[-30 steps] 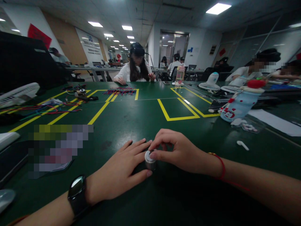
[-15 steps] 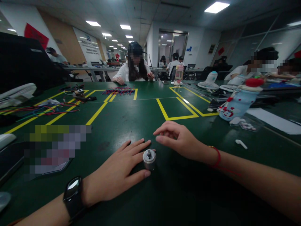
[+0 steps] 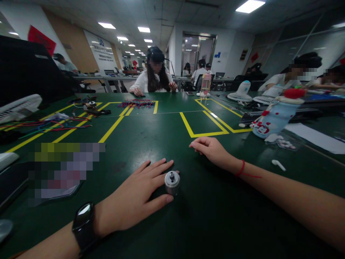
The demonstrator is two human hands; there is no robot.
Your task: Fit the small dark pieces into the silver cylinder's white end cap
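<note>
A short silver metal cylinder (image 3: 172,184) stands upright on the green table, a small shaft and dark holes on its top face. My left hand (image 3: 134,198) lies palm down just left of it, with the cylinder held between thumb and index finger; its other fingers are spread on the table. Farther forward and to the right, my right hand (image 3: 208,149) is above the table, thumb and fingertips pressed together. Anything between those fingertips is too small or hidden to make out.
Wires (image 3: 59,124) lie at the left, and a bundle of thin wires (image 3: 138,104) at the far side before a seated person (image 3: 155,79). At the right are a blue bottle (image 3: 279,117), a white earbud (image 3: 278,165) and white paper (image 3: 315,138).
My right hand has moved right, away from the cylinder, and its thumb and fingers have come together. My left hand and the cylinder have stayed in place.
</note>
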